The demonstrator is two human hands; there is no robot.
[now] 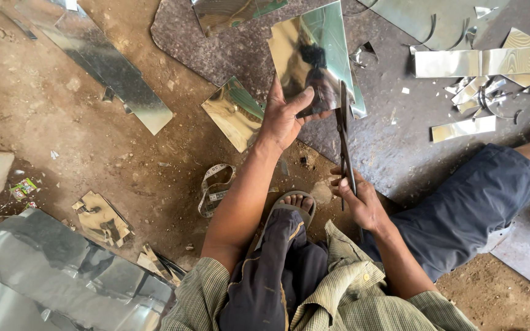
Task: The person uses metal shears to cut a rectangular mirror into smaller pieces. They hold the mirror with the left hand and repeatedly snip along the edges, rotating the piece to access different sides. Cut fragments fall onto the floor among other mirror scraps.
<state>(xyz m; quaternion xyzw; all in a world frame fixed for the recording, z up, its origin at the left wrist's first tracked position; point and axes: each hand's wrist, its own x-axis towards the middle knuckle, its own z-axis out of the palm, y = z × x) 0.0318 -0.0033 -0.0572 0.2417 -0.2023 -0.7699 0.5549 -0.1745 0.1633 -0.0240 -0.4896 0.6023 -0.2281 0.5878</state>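
Bare dirt floor (pixel 124 159) spreads under me, with a dark rough slab (pixel 387 141) laid over its far half and shiny offcuts strewn about. Biggest of the scrap is a crumpled metal sheet (pixel 50 276) at the near left; a long strip (pixel 102 58) lies at the upper left, and flat strips (pixel 480 61) with curled trimmings sit at the upper right. I sit with one knee up — my sandalled foot (pixel 295 205) is planted between my arms. A smaller mirror-bright piece (pixel 234 113) lies just left of my wrist, and a tape measure (pixel 213 190) is coiled on the dirt by my forearm. My left hand (pixel 283 116) holds the reflective sheet piece (pixel 311 55) tilted up off the slab, thumb across its near face, fingers behind its lower edge. My right hand (pixel 360 199) is wrapped tight around the handles of the long dark shears (pixel 343 141) — their blades reach up to the sheet's lower right edge.
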